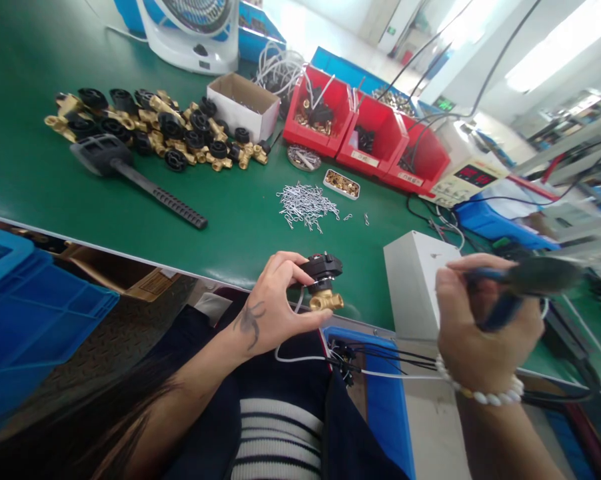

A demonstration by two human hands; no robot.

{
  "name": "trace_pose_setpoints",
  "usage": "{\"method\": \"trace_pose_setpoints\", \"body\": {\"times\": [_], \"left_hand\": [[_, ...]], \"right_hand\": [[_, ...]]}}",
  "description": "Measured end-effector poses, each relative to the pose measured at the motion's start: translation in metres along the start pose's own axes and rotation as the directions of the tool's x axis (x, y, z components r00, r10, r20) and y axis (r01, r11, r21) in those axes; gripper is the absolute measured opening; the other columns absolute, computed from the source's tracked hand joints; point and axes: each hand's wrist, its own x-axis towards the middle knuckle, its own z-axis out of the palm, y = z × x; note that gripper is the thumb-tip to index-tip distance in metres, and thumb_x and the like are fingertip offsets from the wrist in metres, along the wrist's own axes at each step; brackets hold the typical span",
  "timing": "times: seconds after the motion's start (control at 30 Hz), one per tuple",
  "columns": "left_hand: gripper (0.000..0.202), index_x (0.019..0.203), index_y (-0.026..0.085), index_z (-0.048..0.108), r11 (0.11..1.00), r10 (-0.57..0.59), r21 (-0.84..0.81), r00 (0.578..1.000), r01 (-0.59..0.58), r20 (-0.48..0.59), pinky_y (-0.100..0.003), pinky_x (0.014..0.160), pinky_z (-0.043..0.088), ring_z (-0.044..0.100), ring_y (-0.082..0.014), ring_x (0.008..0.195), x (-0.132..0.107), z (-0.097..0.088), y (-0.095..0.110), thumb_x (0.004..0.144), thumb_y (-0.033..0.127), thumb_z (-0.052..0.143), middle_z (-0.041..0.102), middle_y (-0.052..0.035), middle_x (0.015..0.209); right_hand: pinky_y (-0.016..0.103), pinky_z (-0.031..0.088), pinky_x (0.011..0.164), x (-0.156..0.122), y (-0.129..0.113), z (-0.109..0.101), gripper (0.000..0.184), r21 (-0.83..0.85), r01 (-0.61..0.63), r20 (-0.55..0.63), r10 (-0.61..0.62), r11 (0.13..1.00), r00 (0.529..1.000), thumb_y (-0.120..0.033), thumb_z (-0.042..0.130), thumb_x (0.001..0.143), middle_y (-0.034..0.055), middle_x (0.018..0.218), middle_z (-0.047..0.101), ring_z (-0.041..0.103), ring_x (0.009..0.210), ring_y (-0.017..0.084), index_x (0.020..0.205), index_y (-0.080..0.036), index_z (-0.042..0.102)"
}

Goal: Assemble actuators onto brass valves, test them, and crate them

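My left hand is closed on a small brass valve with a round black cap on top, held upright by the table's front edge. A thin white cable hangs below that hand. Over the right of the table, my right hand is wrapped round a tool with blue handles and a dark rounded end; motion blurs it, so its kind is unclear. The grey-white box stands just left of the right hand. A pile of small metal clips lies beyond the left hand.
Several brass valves with black caps lie in a heap at the far left, a black mallet before them. Red bins, a tray of small brass parts, a white carton, a fan and a display unit stand further back.
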Motion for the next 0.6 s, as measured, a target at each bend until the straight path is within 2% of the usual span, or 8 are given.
{"method": "trace_pose_setpoints", "body": {"times": [0.03,0.1,0.2,0.3,0.37,0.43,0.53,0.6], "left_hand": [[0.035,0.092,0.019,0.057,1.0,0.003,0.001,1.0,-0.003,-0.002,-0.051,0.093,0.055,0.056,-0.0277,0.116,0.0,0.0002,-0.0002,0.07,0.024,0.082,0.056,-0.0111,0.117],[0.035,0.093,0.018,0.057,1.0,0.014,0.008,1.0,-0.014,0.0,-0.05,0.092,0.055,0.056,-0.0278,0.116,-0.0001,0.001,-0.0006,0.069,0.024,0.082,0.056,-0.0115,0.117],[0.036,0.092,0.017,0.057,0.999,0.037,0.026,0.999,-0.037,0.006,-0.05,0.092,0.055,0.057,-0.0281,0.115,-0.0002,0.0018,-0.001,0.068,0.023,0.083,0.057,-0.0123,0.117],[0.035,0.091,0.018,0.057,0.999,0.028,0.032,1.0,-0.028,0.004,-0.048,0.09,0.056,0.057,-0.0272,0.114,0.0001,0.0009,-0.0007,0.068,0.023,0.083,0.057,-0.0112,0.116],[0.035,0.092,0.019,0.057,1.0,0.006,0.021,1.0,-0.006,0.003,-0.046,0.088,0.056,0.058,-0.0262,0.113,0.0005,-0.0003,-0.0003,0.068,0.023,0.083,0.057,-0.0102,0.116],[0.035,0.092,0.019,0.057,1.0,-0.002,0.019,1.0,0.002,0.006,-0.046,0.088,0.056,0.057,-0.0262,0.114,0.0007,-0.0009,0.0001,0.068,0.023,0.082,0.057,-0.0098,0.116],[0.034,0.091,0.019,0.056,1.0,0.013,0.025,1.0,-0.014,0.009,-0.049,0.09,0.055,0.057,-0.0276,0.115,0.0001,-0.0002,0.0003,0.069,0.022,0.082,0.056,-0.0103,0.116],[0.034,0.091,0.019,0.056,1.0,0.022,0.019,1.0,-0.022,0.001,-0.05,0.092,0.055,0.057,-0.0277,0.115,-0.0006,0.0008,0.0001,0.069,0.022,0.082,0.056,-0.0105,0.116]], "right_hand": [[0.031,0.045,0.063,-0.001,-0.0006,0.0012,0.009,0.006,-0.002,-0.027,0.002,1.0,1.0,-0.02,0.058,0.09,0.0054,0.088,0.063,0.058,0.07,0.019,0.098,-0.023,0.06],[0.03,0.043,0.058,-0.0026,-0.0013,0.0051,0.013,-0.021,0.109,0.206,-0.102,0.994,0.973,-0.014,0.052,0.089,0.0041,0.082,0.063,0.057,0.065,0.018,0.095,-0.022,0.06],[0.029,0.041,0.055,-0.0012,-0.0017,0.0066,0.02,-0.046,0.311,0.564,-0.232,0.949,0.793,-0.011,0.046,0.087,0.0034,0.074,0.062,0.057,0.06,0.018,0.093,-0.02,0.063],[0.029,0.043,0.059,0.0016,-0.0005,0.0005,0.012,-0.087,0.159,0.261,-0.131,0.983,0.956,-0.02,0.052,0.091,0.0032,0.081,0.062,0.057,0.064,0.017,0.099,-0.02,0.062],[0.029,0.044,0.06,0.0018,0.0014,-0.0022,0.011,-0.071,0.031,0.027,-0.029,0.997,0.999,-0.024,0.057,0.091,0.0025,0.082,0.062,0.055,0.063,0.016,0.1,-0.021,0.06],[0.029,0.043,0.058,0.0016,0.0029,-0.0017,0.011,-0.101,0.077,0.135,-0.063,0.992,0.989,-0.02,0.054,0.09,0.0024,0.079,0.061,0.054,0.06,0.016,0.099,-0.021,0.061],[0.029,0.04,0.053,0.0035,0.0021,-0.0002,0.023,-0.109,0.31,0.559,-0.2,0.944,0.805,-0.011,0.046,0.084,0.0036,0.074,0.062,0.055,0.058,0.017,0.094,-0.019,0.064],[0.028,0.041,0.054,0.0053,0.0003,-0.0019,0.022,-0.097,0.298,0.547,-0.199,0.95,0.813,-0.013,0.046,0.085,0.0034,0.074,0.063,0.056,0.058,0.017,0.095,-0.019,0.065]]}}
